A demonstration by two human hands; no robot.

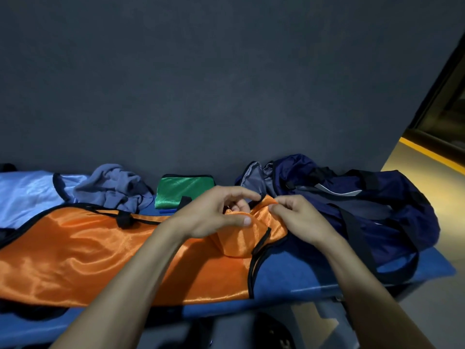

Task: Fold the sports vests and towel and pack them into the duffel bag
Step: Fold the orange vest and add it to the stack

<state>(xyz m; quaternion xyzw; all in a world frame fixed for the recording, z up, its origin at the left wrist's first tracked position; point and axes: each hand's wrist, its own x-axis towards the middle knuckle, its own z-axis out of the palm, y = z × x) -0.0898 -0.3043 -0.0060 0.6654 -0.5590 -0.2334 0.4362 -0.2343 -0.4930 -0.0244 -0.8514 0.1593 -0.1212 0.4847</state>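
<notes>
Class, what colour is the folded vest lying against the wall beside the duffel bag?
Green, with black trim: the folded vest, left of the duffel bag, shows best in the head view.

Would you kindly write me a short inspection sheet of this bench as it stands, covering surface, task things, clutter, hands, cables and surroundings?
Surface: blue bench, mostly covered with cloth.
Job's things: orange vest spread flat, its right end bunched up; green vest folded by the wall; light blue vest unfolded at the left; grey towel crumpled; navy duffel bag at the right, open at its left end.
Clutter: a small blue pen-like thing in front of the green vest; cannot tell what.
Hands: left hand and right hand both pinch the orange vest's bunched end.
Cables: nothing seen.
Surroundings: dark grey wall; yellow-striped floor at the right.
</notes>
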